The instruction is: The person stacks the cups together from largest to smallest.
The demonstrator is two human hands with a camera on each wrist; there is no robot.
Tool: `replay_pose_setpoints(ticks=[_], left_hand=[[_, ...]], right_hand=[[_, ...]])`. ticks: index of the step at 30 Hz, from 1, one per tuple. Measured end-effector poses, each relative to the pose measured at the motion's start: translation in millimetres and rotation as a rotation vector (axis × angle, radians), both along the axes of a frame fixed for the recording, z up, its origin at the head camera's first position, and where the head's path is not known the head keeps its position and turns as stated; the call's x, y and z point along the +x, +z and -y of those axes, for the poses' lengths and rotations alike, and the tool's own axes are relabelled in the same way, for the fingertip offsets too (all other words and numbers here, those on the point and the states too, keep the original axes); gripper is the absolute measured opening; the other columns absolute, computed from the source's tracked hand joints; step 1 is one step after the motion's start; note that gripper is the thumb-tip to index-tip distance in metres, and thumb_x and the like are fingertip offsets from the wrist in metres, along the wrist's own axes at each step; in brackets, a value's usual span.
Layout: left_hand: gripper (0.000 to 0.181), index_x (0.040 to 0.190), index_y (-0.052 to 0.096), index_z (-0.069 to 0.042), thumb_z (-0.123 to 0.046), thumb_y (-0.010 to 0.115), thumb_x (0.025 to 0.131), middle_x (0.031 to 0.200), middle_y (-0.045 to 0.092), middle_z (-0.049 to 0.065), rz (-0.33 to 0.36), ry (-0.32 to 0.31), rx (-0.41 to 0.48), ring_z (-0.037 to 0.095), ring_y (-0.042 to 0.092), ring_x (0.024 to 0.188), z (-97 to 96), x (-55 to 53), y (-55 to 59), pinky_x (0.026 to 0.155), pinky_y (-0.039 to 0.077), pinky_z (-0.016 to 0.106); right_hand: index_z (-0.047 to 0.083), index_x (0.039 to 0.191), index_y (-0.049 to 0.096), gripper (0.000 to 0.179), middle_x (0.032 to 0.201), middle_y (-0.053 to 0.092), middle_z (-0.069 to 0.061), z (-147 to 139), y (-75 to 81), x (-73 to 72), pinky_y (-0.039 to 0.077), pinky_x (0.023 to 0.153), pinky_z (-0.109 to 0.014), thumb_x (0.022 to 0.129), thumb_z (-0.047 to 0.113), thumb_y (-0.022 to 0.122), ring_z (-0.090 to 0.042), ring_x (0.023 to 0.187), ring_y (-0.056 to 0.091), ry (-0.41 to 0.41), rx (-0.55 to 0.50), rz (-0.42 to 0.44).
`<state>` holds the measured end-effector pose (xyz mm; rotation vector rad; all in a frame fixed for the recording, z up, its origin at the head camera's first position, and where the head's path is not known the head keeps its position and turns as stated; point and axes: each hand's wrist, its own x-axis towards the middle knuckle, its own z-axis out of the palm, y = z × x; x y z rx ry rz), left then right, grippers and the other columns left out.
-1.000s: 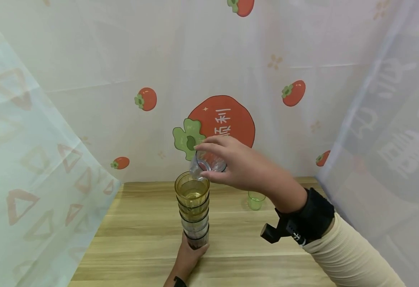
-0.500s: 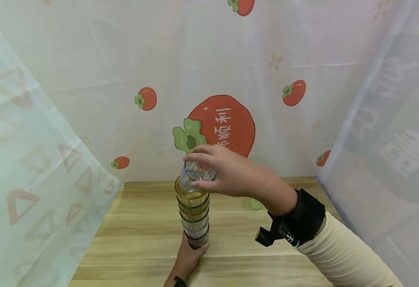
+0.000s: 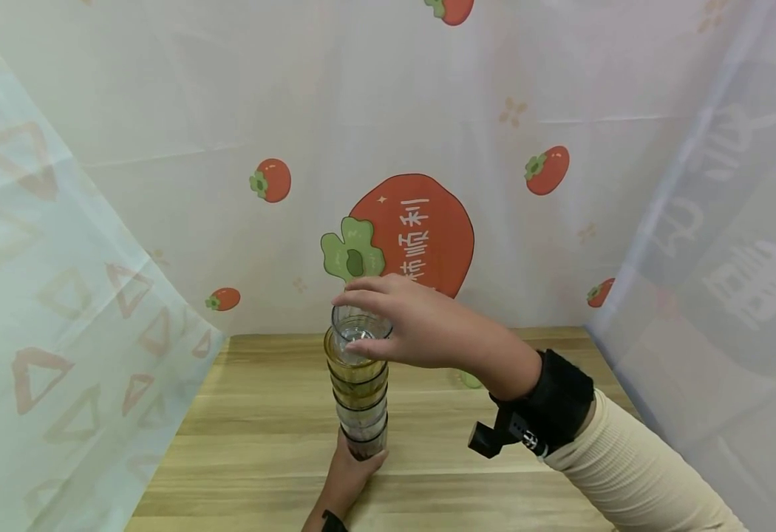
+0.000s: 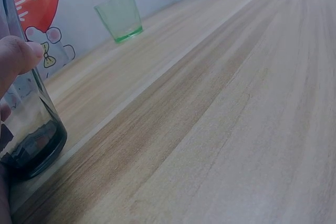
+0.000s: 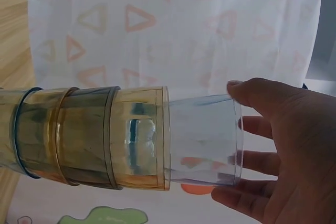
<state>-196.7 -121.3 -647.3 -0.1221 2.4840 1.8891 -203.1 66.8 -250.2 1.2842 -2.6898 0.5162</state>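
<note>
A tall stack of nested glasses (image 3: 361, 414), amber at the top and greyer below, stands upright on the table. My left hand (image 3: 350, 473) grips the stack low down; the left wrist view shows a thumb on the dark-bottomed lowest glass (image 4: 39, 140). My right hand (image 3: 414, 321) holds a clear glass (image 5: 202, 140) by its rim, thumb on one side and fingers on the other. The clear glass's lower end sits inside the mouth of the top amber glass (image 5: 139, 137), with much of its wall still above that rim.
A green glass (image 4: 121, 17) stands by itself on the wooden table (image 3: 261, 428), toward the back right and partly hidden by the right arm in the head view. A printed curtain (image 3: 162, 89) hangs behind and along both sides.
My right hand has moved left and down, bringing the clear glass from above the stack's right edge into its top. The left hand and the stack stay in place.
</note>
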Motion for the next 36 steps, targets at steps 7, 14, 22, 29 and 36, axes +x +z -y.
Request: replay_pose_setpoints(ticks=[7, 14, 22, 29, 36], left_hand=[[0.105, 0.154, 0.022, -0.005, -0.032, 0.089, 0.079, 0.147, 0.045, 0.025, 0.001, -0.002, 0.002, 0.045, 0.044, 0.137, 1.2, -0.9, 0.0, 0.111, 0.035, 0.063], [0.107, 0.155, 0.019, -0.005, -0.031, 0.089, 0.078, 0.149, 0.044, 0.025, 0.022, -0.012, 0.014, 0.045, 0.042, 0.138, 2.2, -1.0, 3.4, 0.112, 0.034, 0.063], [0.111, 0.158, 0.015, -0.006, -0.029, 0.089, 0.078, 0.150, 0.042, 0.027, 0.048, -0.014, -0.006, 0.046, 0.041, 0.139, 2.3, -0.8, 4.0, 0.112, 0.034, 0.063], [0.114, 0.159, 0.016, -0.008, -0.037, 0.090, 0.076, 0.151, 0.041, 0.028, 0.050, 0.014, -0.017, 0.049, 0.040, 0.139, -0.7, 0.0, 1.6, 0.110, 0.035, 0.065], [0.111, 0.158, 0.020, -0.008, -0.036, 0.090, 0.076, 0.151, 0.042, 0.029, 0.044, 0.034, -0.009, 0.050, 0.041, 0.138, -4.0, 0.2, 2.2, 0.109, 0.036, 0.066]], right_hand=[[0.025, 0.146, 0.055, 0.052, 0.148, 0.052, 0.006, -1.1, -2.5, -1.7, 0.047, 0.107, -0.041, 0.098, 0.040, 0.068, -0.019, 0.136, 0.048, -0.026, 0.003, 0.012], [0.020, 0.142, 0.059, 0.047, 0.142, 0.059, 0.001, -20.5, -19.6, -19.3, 0.047, 0.109, -0.042, 0.099, 0.036, 0.067, -0.019, 0.134, 0.052, -0.083, -0.069, 0.019], [0.016, 0.138, 0.061, 0.041, 0.138, 0.061, -0.003, -69.7, -73.3, -57.9, 0.048, 0.107, -0.048, 0.102, 0.033, 0.064, -0.024, 0.132, 0.053, -0.269, -0.203, 0.179], [0.010, 0.144, 0.054, 0.043, 0.148, 0.052, -0.011, -109.8, -138.5, -88.9, 0.039, 0.113, -0.055, 0.105, 0.028, 0.057, -0.034, 0.142, 0.042, -0.446, -0.267, 0.276], [0.003, 0.147, 0.048, 0.050, 0.153, 0.045, -0.021, -136.6, -206.9, -109.3, 0.035, 0.115, -0.058, 0.104, 0.026, 0.056, -0.040, 0.144, 0.037, -0.601, -0.257, 0.291]])
